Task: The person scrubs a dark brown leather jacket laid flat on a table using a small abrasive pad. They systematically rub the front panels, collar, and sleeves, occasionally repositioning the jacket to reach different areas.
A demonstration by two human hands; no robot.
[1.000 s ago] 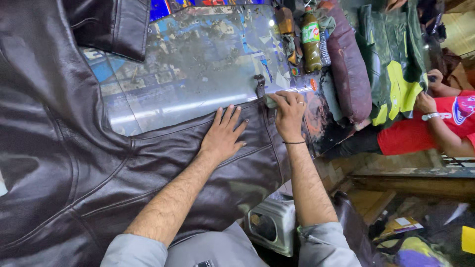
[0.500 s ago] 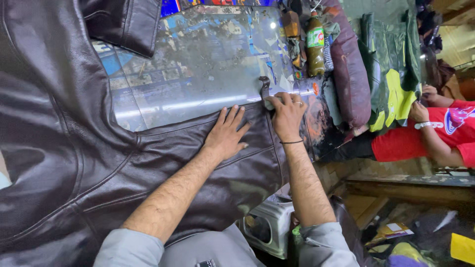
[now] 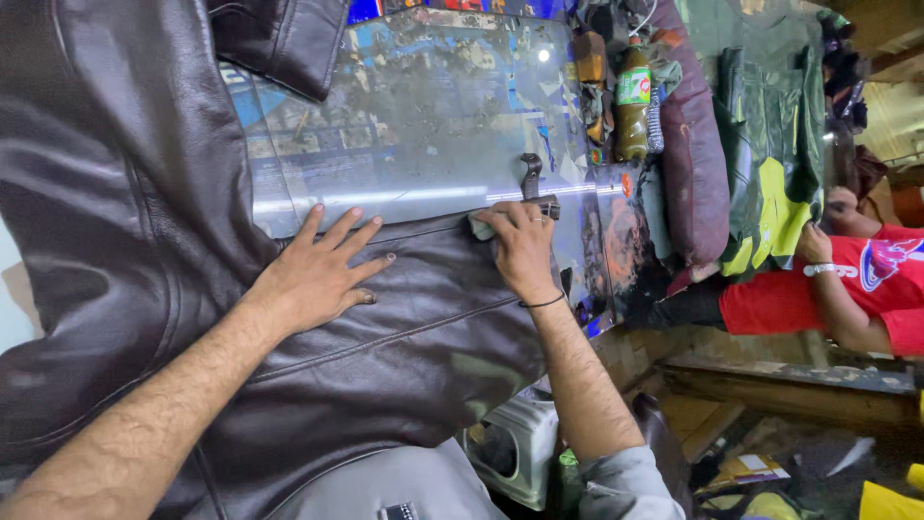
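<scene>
A dark brown leather jacket (image 3: 125,250) lies spread over a glass-topped table (image 3: 433,125). My left hand (image 3: 322,274) rests flat on the jacket near its hem, fingers spread and holding nothing. My right hand (image 3: 525,250) presses a small grey cloth (image 3: 481,226) against the jacket's edge where it meets the glass. Its fingers curl over the cloth, and there is a ring on one finger and a black band on the wrist. A black metal tool (image 3: 530,178) lies on the glass just beyond my right fingertips.
A green bottle (image 3: 631,106) and a brown bottle (image 3: 590,58) stand at the table's far end by a maroon cushion (image 3: 693,164) and green bags (image 3: 770,144). A person in a red shirt (image 3: 818,299) sits at the right. A white container (image 3: 510,453) sits below the table.
My left hand has slid left along the jacket, away from my right hand. My right hand has shifted slightly left along the hem, staying by the black tool.
</scene>
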